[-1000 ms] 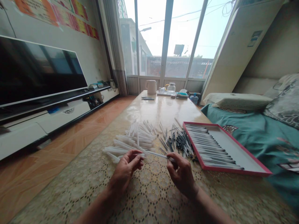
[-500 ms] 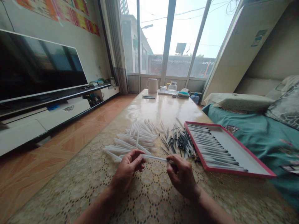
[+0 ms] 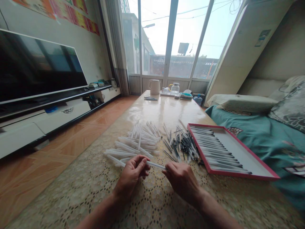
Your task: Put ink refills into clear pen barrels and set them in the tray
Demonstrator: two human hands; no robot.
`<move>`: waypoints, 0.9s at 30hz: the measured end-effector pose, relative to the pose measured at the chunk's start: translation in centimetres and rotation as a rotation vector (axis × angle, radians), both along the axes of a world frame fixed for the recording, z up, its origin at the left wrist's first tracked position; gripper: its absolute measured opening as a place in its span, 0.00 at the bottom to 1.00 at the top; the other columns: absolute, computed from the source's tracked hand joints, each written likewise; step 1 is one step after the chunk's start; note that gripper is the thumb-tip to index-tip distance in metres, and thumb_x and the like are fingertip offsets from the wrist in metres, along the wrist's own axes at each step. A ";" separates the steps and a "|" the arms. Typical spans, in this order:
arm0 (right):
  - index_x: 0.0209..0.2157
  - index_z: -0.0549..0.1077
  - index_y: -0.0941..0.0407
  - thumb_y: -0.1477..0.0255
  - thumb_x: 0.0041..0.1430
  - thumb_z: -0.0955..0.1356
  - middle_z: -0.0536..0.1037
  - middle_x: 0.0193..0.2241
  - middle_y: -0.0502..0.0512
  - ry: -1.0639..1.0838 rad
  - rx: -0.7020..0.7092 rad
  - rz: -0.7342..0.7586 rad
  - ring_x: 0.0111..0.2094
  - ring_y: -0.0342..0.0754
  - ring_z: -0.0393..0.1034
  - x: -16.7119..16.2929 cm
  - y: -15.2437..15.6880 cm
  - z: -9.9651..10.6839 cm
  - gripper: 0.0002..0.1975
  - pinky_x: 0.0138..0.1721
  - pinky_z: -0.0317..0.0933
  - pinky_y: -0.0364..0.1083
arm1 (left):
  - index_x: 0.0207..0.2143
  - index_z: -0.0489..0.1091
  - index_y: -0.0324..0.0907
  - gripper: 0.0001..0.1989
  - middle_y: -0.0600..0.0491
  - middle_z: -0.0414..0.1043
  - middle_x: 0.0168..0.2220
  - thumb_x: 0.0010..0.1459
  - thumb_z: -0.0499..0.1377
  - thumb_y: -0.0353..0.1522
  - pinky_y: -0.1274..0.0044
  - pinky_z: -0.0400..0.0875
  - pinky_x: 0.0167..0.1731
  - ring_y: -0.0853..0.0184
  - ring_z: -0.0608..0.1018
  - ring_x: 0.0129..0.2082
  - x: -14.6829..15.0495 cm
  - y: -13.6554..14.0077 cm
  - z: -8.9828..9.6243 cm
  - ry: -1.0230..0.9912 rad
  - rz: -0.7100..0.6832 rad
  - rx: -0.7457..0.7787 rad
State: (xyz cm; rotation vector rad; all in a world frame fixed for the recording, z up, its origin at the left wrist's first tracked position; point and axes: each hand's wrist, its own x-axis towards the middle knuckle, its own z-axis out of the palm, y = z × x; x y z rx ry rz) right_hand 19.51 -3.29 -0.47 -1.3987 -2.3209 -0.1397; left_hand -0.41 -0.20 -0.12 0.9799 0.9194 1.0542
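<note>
Holding one thin pen (image 3: 156, 165) level between our two hands, we look down through the head camera at a patterned table (image 3: 154, 194). Our left hand (image 3: 131, 175) pinches the pen's left end between thumb and forefinger, the other fingers curled below. Our right hand (image 3: 182, 178) closes round the other end, its fingers bent together; that end is hidden, and we cannot tell just how the fingertips sit on it. Just beyond our left hand lies a loose heap of white tubes (image 3: 139, 140). Beyond our right hand, we see a pile of dark caps and refills (image 3: 184, 144). Beside that pile, at the right, a red-rimmed box (image 3: 252, 157) holds a row of pale pens (image 3: 220, 151) with dark ends.
</note>
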 end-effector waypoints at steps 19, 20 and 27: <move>0.25 0.68 0.57 0.67 0.62 0.59 0.69 0.20 0.48 0.377 -0.384 0.000 0.22 0.40 0.60 -0.8 -0.2 -0.3 0.14 0.26 0.47 0.40 | 0.31 0.67 0.39 0.13 0.58 0.69 0.19 0.51 0.61 0.41 0.84 0.57 0.16 0.77 0.67 0.15 0.1 -0.2 -0.5 0.106 -0.061 0.163; 0.25 0.68 0.57 0.67 0.62 0.60 0.68 0.19 0.47 0.427 -0.433 0.015 0.23 0.40 0.60 -0.7 -0.1 -0.2 0.15 0.26 0.48 0.40 | 0.31 0.67 0.39 0.13 0.58 0.69 0.19 0.52 0.60 0.40 0.84 0.57 0.16 0.77 0.66 0.15 0.0 -0.3 -0.4 0.109 -0.069 0.173; 0.21 0.70 0.59 0.61 0.59 0.61 0.61 0.17 0.46 0.704 -0.710 0.126 0.21 0.39 0.54 -0.2 0.2 0.8 0.19 0.24 0.48 0.39 | 0.30 0.67 0.39 0.10 0.58 0.68 0.19 0.54 0.59 0.38 0.83 0.58 0.17 0.76 0.66 0.16 0.1 -0.6 -0.3 0.124 -0.112 0.190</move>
